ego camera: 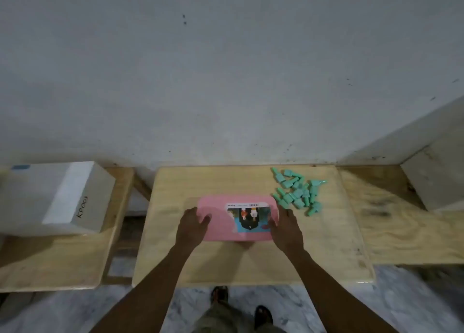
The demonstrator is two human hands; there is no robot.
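Head view, step: both hands take hold of the pink case (pixel 218 228), which lies flat in the middle of the wooden table (pixel 226 262); probably about to open or lift it.
Left hand (pixel 192 223): grips the case's left edge, thumb on top.
Right hand (pixel 286 228): clasps the right edge the same way.
Next move: likely calls for an even pull from both sides, so the case stays level.
Case: smooth plastic, rounded corners, printed paper label (pixel 251 217) on top.
Green pieces (pixel 297 193): small mint plastic pegs, heaped just beyond the right hand.
Table: pale, grainy plywood.
White box (pixel 50 197): matte, blocky, well to the left.
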